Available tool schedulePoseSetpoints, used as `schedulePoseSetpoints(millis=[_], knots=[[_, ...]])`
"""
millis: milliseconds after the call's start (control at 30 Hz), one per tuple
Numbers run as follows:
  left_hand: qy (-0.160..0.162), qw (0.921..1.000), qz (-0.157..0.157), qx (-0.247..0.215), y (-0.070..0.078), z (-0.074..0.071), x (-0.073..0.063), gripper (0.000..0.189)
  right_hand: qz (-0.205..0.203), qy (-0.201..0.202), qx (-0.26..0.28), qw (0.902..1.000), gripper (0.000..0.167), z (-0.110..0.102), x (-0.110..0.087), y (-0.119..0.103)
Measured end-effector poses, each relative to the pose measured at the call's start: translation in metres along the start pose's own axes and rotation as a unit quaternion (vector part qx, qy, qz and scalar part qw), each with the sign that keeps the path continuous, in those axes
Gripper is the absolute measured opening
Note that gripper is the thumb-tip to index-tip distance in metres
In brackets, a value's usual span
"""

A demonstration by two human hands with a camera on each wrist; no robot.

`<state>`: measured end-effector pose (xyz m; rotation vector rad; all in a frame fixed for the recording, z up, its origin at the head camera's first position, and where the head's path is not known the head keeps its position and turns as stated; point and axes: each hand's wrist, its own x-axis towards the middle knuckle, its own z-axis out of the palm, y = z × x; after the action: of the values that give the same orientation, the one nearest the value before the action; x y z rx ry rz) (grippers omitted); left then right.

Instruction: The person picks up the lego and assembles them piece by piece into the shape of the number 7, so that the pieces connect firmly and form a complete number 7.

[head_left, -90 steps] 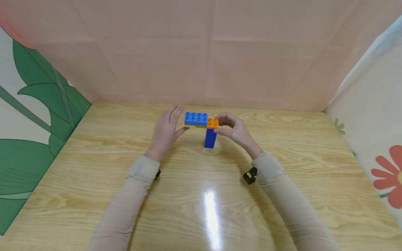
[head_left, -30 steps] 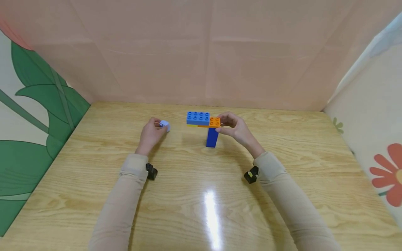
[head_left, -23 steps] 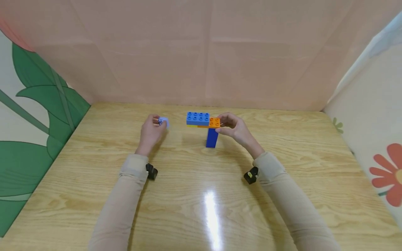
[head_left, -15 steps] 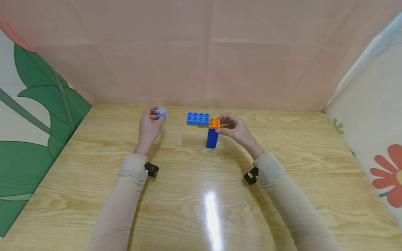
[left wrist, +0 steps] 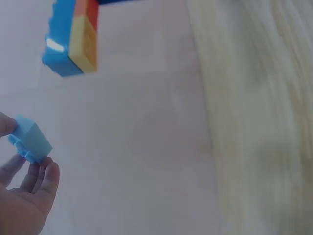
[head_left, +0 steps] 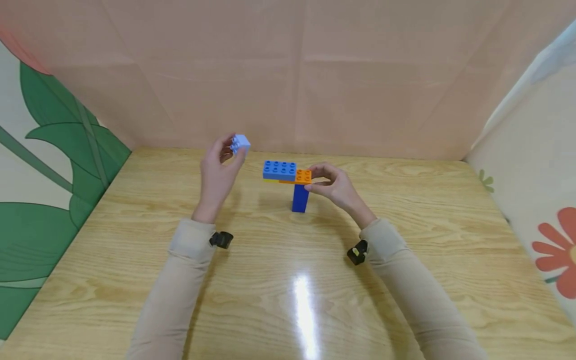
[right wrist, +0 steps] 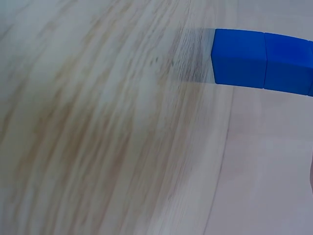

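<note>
My left hand point(head_left: 218, 172) pinches a light blue building brick point(head_left: 242, 143) in the air, left of the built piece, its studs facing left toward the palm. In the left wrist view the same light blue brick point(left wrist: 33, 139) sits between thumb and fingers. My right hand point(head_left: 337, 187) grips the end of an orange brick point(head_left: 303, 176). That brick lies on a dark blue column point(head_left: 300, 199) of stacked bricks standing on the table. A blue eight-stud brick point(head_left: 279, 170) tops the overhanging left side, with a yellow brick point(left wrist: 84, 45) beneath it.
The wood-grain table point(head_left: 288, 300) runs back to a pink cloth backdrop point(head_left: 297, 75). Leaf-printed and flower-printed panels stand at the left and right. A small black camera point(head_left: 221, 240) hangs at the left wrist, another camera point(head_left: 357, 252) at the right.
My left hand left the built piece, took the light blue brick low on the left, then raised it up and away. My right hand keeps its grip, the piece shifting only slightly.
</note>
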<state>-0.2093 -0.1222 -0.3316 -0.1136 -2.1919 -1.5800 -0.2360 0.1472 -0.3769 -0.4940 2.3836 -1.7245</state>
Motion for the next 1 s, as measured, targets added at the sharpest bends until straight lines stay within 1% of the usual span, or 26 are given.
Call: schedulePoseSetpoints(millis=[167, 400, 600, 767, 867, 1000], knots=[[-0.022, 0.9991, 0.035, 0.002, 0.013, 0.009, -0.006, 0.042, -0.008, 0.003, 0.007, 0.9999, 0.043, 0.004, 0.001, -0.001], [-0.058, 0.9946, 0.074, 0.044, 0.022, 0.018, -0.013, 0.040, -0.008, -0.002, 0.000, 1.0000, 0.043, 0.008, 0.000, -0.005], [-0.099, 0.9866, 0.106, 0.075, 0.025, 0.025, -0.018, 0.041, -0.013, 0.004, -0.001, 0.9999, 0.042, 0.011, 0.001, -0.005], [-0.132, 0.9794, 0.119, 0.096, 0.028, 0.029, -0.022, 0.042, -0.019, 0.008, 0.009, 0.9998, 0.041, 0.017, 0.003, -0.005], [-0.147, 0.9751, 0.132, 0.101, 0.030, 0.031, -0.023, 0.041, -0.023, 0.007, 0.010, 0.9997, 0.041, 0.019, 0.004, -0.005], [-0.158, 0.9699, 0.151, 0.108, 0.031, 0.033, -0.024, 0.039, -0.029, 0.000, 0.010, 0.9995, 0.041, 0.022, 0.005, -0.005]])
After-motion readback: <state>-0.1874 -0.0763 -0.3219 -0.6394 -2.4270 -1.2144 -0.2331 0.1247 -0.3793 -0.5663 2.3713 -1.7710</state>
